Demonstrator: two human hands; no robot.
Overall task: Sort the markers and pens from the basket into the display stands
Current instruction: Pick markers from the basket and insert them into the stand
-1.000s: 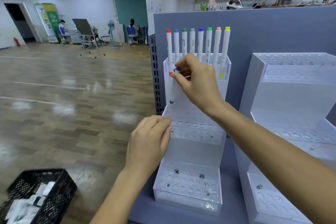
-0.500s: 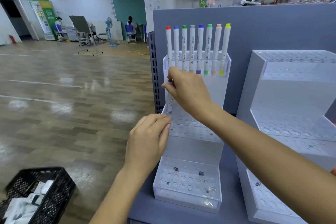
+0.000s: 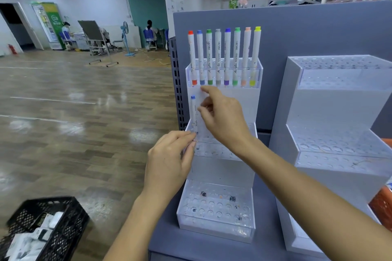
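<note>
Facing a tiered acrylic stand (image 3: 220,171), eight markers (image 3: 218,57) in its top tier at 12 o'clock; black basket (image 3: 70,224) at 8 o'clock. Pinching the middle tier's left corner with left hand (image 3: 169,161). Holding right hand (image 3: 224,118) loose and wide beside a blue-capped marker (image 3: 193,110) upright in that tier.

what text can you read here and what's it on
"Acrylic Marker": along the barrels of the markers in the top tier of the left display stand.
Brand mark above it: too small to read.
Green banner at far left: blurred.
</note>
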